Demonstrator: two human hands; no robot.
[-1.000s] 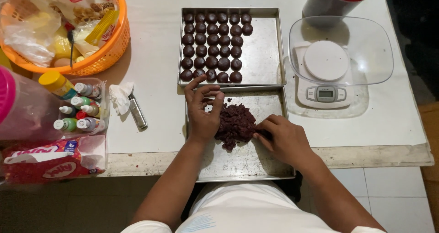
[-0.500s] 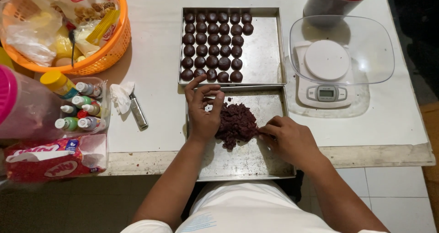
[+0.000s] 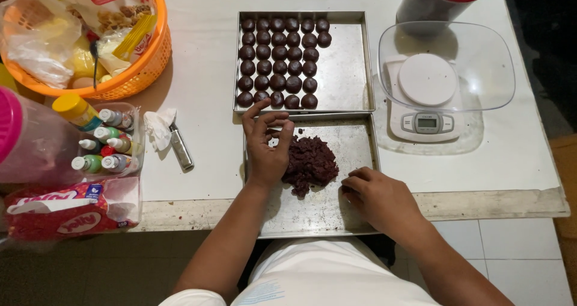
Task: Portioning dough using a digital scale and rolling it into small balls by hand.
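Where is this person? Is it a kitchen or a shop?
Most likely a home kitchen, set up for making sweets. A metal tray holds rows of dark round balls, a kitchen scale with a clear bowl stands beside it, and small bottles of food colouring sit on the white table.
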